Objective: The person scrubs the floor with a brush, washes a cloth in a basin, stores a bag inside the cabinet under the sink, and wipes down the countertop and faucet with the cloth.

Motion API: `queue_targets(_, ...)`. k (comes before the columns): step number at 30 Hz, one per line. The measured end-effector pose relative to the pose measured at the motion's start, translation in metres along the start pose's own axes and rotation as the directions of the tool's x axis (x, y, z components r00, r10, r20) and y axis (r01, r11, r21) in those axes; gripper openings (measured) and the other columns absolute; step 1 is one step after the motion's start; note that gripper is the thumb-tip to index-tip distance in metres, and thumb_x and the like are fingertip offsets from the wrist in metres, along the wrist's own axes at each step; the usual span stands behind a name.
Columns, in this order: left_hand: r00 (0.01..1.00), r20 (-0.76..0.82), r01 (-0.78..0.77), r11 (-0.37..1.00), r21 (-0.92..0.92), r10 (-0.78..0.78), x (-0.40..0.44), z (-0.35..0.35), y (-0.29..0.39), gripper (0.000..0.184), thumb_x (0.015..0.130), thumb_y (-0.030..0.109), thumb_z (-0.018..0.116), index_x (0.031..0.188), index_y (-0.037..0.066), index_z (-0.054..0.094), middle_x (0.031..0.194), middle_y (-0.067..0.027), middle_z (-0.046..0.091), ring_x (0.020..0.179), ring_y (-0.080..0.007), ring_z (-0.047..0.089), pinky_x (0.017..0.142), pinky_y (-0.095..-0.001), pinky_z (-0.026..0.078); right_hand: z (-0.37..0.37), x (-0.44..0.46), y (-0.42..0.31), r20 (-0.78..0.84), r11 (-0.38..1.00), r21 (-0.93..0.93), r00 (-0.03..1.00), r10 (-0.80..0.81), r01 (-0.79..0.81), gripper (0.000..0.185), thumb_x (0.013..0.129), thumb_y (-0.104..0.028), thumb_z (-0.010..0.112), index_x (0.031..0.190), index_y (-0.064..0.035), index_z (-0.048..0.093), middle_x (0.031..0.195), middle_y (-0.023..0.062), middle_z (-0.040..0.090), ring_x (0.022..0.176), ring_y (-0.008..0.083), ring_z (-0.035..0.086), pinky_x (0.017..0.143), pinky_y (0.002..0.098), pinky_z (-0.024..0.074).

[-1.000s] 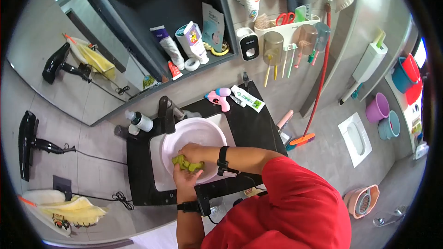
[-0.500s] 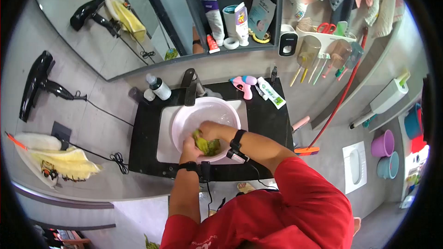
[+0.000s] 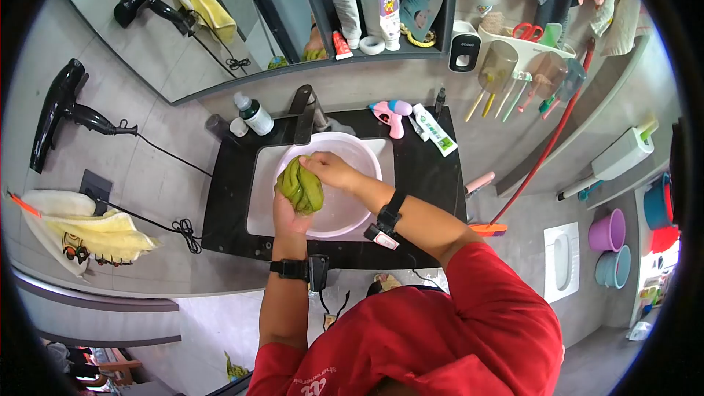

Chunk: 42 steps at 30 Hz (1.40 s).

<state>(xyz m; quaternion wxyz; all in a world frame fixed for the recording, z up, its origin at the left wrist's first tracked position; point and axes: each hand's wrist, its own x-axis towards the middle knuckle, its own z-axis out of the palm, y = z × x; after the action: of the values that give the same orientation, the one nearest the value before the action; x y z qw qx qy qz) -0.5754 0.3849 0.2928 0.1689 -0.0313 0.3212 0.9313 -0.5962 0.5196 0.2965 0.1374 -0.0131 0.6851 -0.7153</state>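
Note:
A bunched green cloth (image 3: 300, 185) is held up over the pink basin (image 3: 372, 169), which sits in the white sink (image 3: 260, 213). My left hand (image 3: 291, 214) supports the cloth from below and from its left side, with the fingers mostly hidden by it. From the right, my right hand (image 3: 331, 170) pinches the cloth's upper right edge. Water shows in the basin under both hands. The dark faucet (image 3: 303, 117) stands just behind the basin.
On the black counter (image 3: 433, 191) lie a pink toy (image 3: 392, 116) and a toothpaste tube (image 3: 435, 130); a bottle (image 3: 254, 114) stands at the back left. A hair dryer (image 3: 70, 114) hangs on the left wall. A red-handled broom (image 3: 539, 147) leans at the right.
Both hands have lifted the green cloth from low in the basin to above it. The cloth is now gathered into a rounder bundle. The camera view has shifted.

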Motion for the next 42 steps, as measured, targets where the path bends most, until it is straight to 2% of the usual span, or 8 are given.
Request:
queue_targets(4,0.996,-0.022,-0.081,0.992,0.095,0.084,0.017,-0.019,-0.014,0.034,0.094,0.031,0.044,0.116,0.006,0.051,0.112,-0.0084,0.057,0.102,-0.0215,0.057,0.086,-0.0334,0.048,0.022,-0.011,0.009,0.118,0.706,0.703,0.993,0.003,-0.085,0.040,0.090,-0.030,0.052,0.121,-0.0050,0.046,0.110,0.0119,0.055,0.104,0.0211,0.054,0.091,0.0364,0.0439)
queue_targets(12,0.997,-0.039,-0.070,0.997,-0.043,0.069,-0.007,0.013,-0.003,0.061,0.091,0.057,0.034,0.131,0.011,0.040,0.129,-0.0108,0.046,0.120,-0.0261,0.045,0.096,-0.0443,0.040,0.025,0.000,-0.009,-0.066,0.727,0.671,0.989,-0.132,0.142,0.032,0.084,-0.008,0.046,0.114,-0.0037,0.054,0.103,0.0099,0.059,0.096,0.0222,0.058,0.084,0.0313,0.0478)
queue_targets(22,0.953,0.062,0.268,0.920,0.287,-0.297,-0.006,-0.011,0.010,0.045,0.086,0.028,0.061,0.124,0.014,0.043,0.116,-0.0084,0.051,0.105,-0.0233,0.051,0.073,-0.0329,0.046,-0.014,0.031,-0.015,0.379,0.778,-0.397,0.859,-0.344,0.487,0.033,0.080,-0.030,0.052,0.105,-0.0090,0.059,0.098,0.0178,0.062,0.091,0.0322,0.060,0.081,0.0383,0.0466)
queue_targets(25,0.951,0.029,0.280,0.893,0.353,-0.309,-0.006,-0.013,0.009,0.037,0.084,0.018,0.061,0.118,0.011,0.047,0.104,-0.0073,0.054,0.091,-0.0184,0.054,0.062,-0.0257,0.044,-0.024,0.031,-0.025,0.565,0.355,-0.689,0.775,-0.284,0.632,0.039,0.081,-0.027,0.051,0.114,-0.0071,0.056,0.113,0.0163,0.058,0.107,0.0294,0.054,0.093,0.0346,0.0404)
queue_targets(27,0.948,-0.003,0.294,0.870,0.397,-0.318,-0.009,-0.005,0.009,0.034,0.085,0.017,0.059,0.115,0.009,0.048,0.100,-0.0068,0.055,0.084,-0.0165,0.054,0.058,-0.0233,0.043,-0.037,0.018,-0.032,0.525,0.896,-0.283,0.837,-0.155,0.343,0.043,0.084,-0.029,0.054,0.121,-0.0068,0.053,0.119,0.0134,0.055,0.114,0.0268,0.049,0.097,0.0338,0.0371)
queue_targets(32,0.813,0.316,0.535,0.841,-0.079,-0.488,-0.014,0.012,-0.003,0.031,0.085,0.022,0.055,0.110,0.003,0.050,0.097,-0.0079,0.053,0.072,-0.0150,0.050,0.050,-0.0184,0.040,-0.023,-0.001,-0.027,0.436,0.798,0.602,0.822,-0.366,0.036,0.039,0.087,-0.029,0.056,0.120,-0.0075,0.055,0.111,0.0118,0.058,0.108,0.0235,0.053,0.093,0.0351,0.0424)
queue_targets(41,0.922,0.007,0.338,0.816,0.469,-0.386,-0.017,-0.010,-0.017,0.022,0.086,0.019,0.059,0.105,0.012,0.052,0.083,0.0002,0.053,0.065,-0.0089,0.050,0.051,-0.0214,0.041,0.001,0.051,0.048,0.294,0.335,-0.512,0.528,-0.797,0.791,0.021,0.078,-0.015,0.051,0.087,-0.0063,0.068,0.090,0.0127,0.066,0.086,0.0285,0.061,0.079,0.0379,0.0487)
queue_targets(42,0.916,-0.205,0.399,0.734,0.549,-0.345,-0.019,-0.010,-0.019,0.017,0.086,0.021,0.059,0.098,0.012,0.053,0.077,0.0011,0.052,0.058,-0.0086,0.048,0.046,-0.0211,0.039,0.005,0.046,0.047,0.200,0.612,-0.401,0.717,-0.668,0.682,0.021,0.077,-0.018,0.052,0.083,-0.0062,0.068,0.088,0.0132,0.066,0.084,0.0303,0.061,0.077,0.0396,0.0491)
